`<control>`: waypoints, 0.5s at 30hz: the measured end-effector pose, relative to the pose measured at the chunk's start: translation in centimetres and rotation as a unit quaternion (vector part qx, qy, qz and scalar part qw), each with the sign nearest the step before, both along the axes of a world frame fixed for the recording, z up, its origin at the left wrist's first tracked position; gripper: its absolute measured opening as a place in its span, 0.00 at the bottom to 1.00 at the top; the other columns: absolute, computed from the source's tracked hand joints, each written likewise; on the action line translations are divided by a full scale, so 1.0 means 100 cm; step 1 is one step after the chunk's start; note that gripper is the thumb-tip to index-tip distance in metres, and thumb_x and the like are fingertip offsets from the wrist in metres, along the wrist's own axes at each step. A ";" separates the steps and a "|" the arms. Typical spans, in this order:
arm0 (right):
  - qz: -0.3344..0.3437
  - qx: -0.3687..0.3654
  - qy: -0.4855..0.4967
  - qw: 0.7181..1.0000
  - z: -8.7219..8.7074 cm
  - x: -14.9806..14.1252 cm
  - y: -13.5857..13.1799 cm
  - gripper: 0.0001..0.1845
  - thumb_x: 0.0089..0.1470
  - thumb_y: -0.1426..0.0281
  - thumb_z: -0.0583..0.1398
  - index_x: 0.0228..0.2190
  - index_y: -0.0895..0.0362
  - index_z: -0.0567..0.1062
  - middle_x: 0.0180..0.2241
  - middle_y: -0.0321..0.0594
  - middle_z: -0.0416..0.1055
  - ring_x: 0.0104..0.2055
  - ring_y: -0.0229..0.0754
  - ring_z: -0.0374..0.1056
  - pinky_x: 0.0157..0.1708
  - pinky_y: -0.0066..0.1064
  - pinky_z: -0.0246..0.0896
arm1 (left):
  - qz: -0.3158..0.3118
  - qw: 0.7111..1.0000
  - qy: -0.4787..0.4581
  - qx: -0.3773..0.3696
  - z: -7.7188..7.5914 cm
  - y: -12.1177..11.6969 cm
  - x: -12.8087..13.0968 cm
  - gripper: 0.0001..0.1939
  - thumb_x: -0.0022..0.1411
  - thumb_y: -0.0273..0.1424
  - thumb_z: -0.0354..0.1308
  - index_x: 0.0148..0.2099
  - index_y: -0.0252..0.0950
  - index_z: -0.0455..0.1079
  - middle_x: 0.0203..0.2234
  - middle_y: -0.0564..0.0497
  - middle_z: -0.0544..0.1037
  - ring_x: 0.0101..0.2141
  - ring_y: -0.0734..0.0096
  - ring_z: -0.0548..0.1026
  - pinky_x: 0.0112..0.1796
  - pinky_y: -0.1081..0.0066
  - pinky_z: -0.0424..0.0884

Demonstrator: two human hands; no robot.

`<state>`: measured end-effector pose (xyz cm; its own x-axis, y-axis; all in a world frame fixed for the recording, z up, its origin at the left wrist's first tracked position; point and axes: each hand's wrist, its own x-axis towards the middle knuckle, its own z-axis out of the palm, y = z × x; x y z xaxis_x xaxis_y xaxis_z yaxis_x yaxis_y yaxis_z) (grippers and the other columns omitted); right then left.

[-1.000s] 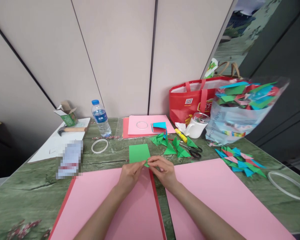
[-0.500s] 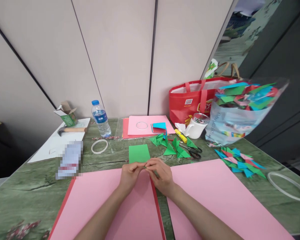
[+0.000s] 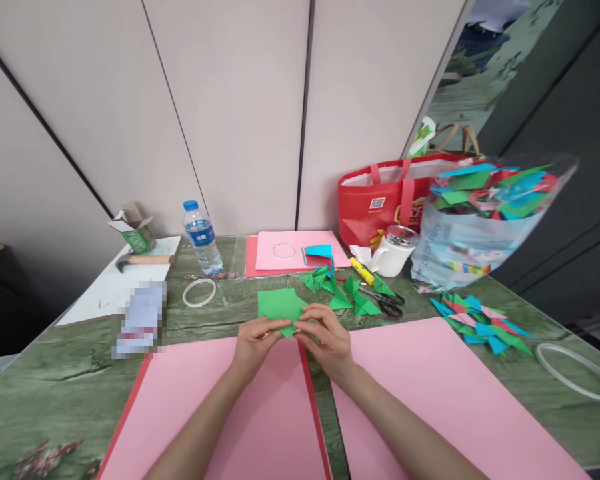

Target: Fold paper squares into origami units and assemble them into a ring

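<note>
Paper in hand: green folded piece [image 3: 295, 313], centre, over the far right corner of the left pink sheet [image 3: 220, 420].
Left hand [image 3: 254, 343]: fingers narrow, pinching the piece's left side.
Right hand [image 3: 330, 340]: fingers likewise in a pinch, right side; opposed grips probably steady it.
Green square [image 3: 270, 300]: just beyond the piece, partly covered; likely there for easy reach. Single or stacked, cannot tell.
Green folds [image 3: 365, 307]: beyond the hands, right; well apart from the mixed-colour pile [image 3: 480, 327], seemingly grouped by colour.
Count, green folds: at least five; overlaps hide the rest.
Count, large pink sheets: two on top, left and right [image 3: 440, 387].
Count, white rings on counter [image 3: 235, 320]: two, smaller left [image 3: 199, 304], larger right [image 3: 575, 389].
Count, scissors [image 3: 391, 308], mug [image 3: 393, 259], bottle [image 3: 201, 233]: one each.
</note>
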<state>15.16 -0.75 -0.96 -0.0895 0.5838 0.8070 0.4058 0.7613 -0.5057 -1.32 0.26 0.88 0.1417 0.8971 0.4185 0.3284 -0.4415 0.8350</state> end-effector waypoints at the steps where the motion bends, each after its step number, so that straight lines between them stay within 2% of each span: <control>1: 0.001 0.003 -0.001 1.000 0.000 0.000 0.000 0.12 0.48 0.76 0.59 0.36 0.50 0.74 0.33 0.41 0.67 0.42 0.45 0.63 0.39 0.42 0.62 | 0.002 1.000 -0.002 -0.004 0.001 0.000 0.000 0.09 0.46 0.23 0.58 0.29 0.39 0.77 0.15 0.54 0.73 0.18 0.76 0.65 0.21 0.77 0.61; 4: -0.001 0.003 0.010 1.000 0.001 0.001 0.000 0.10 0.49 0.77 0.58 0.33 0.51 0.75 0.31 0.41 0.67 0.41 0.45 0.63 0.39 0.41 0.62 | -0.012 0.999 -0.011 -0.044 0.002 0.000 0.000 0.10 0.44 0.23 0.59 0.30 0.39 0.77 0.14 0.54 0.73 0.18 0.76 0.66 0.22 0.76 0.63; 7: 0.004 -0.015 0.017 1.000 0.003 0.002 -0.001 0.09 0.50 0.76 0.57 0.31 0.51 0.75 0.29 0.40 0.67 0.40 0.45 0.63 0.38 0.40 0.62 | -0.029 0.992 -0.045 -0.111 0.003 0.000 0.001 0.12 0.43 0.23 0.61 0.34 0.38 0.76 0.18 0.53 0.77 0.20 0.73 0.71 0.25 0.75 0.67; 9: 0.007 -0.035 0.026 0.999 0.004 0.001 -0.001 0.08 0.49 0.75 0.58 0.29 0.51 0.75 0.29 0.40 0.67 0.41 0.45 0.63 0.39 0.41 0.61 | -0.021 0.988 -0.069 -0.134 0.003 -0.001 0.002 0.10 0.43 0.24 0.61 0.33 0.37 0.76 0.21 0.52 0.79 0.22 0.71 0.73 0.26 0.75 0.69; 13: -0.033 -0.140 0.081 0.986 0.005 -0.001 -0.003 0.02 0.45 0.69 0.62 0.23 0.53 0.76 0.40 0.42 0.64 0.46 0.48 0.60 0.41 0.41 0.60 | -0.004 0.990 -0.073 -0.119 0.003 -0.002 0.003 0.04 0.45 0.29 0.61 0.26 0.36 0.76 0.23 0.50 0.79 0.25 0.68 0.75 0.28 0.74 0.70; 15: -0.042 -0.210 0.119 0.969 0.004 -0.003 -0.003 0.04 0.42 0.67 0.63 0.21 0.54 0.75 0.45 0.43 0.61 0.49 0.49 0.58 0.40 0.38 0.61 | 0.000 0.993 -0.062 -0.102 0.003 -0.003 0.004 0.04 0.46 0.31 0.61 0.26 0.36 0.76 0.23 0.50 0.79 0.25 0.68 0.75 0.27 0.74 0.70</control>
<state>14.87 -1.09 -0.51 0.1326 0.8628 0.4878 0.2916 0.4364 -0.8512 -0.96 -0.01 1.16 0.1002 0.9649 0.2429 0.2185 -0.2595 0.9407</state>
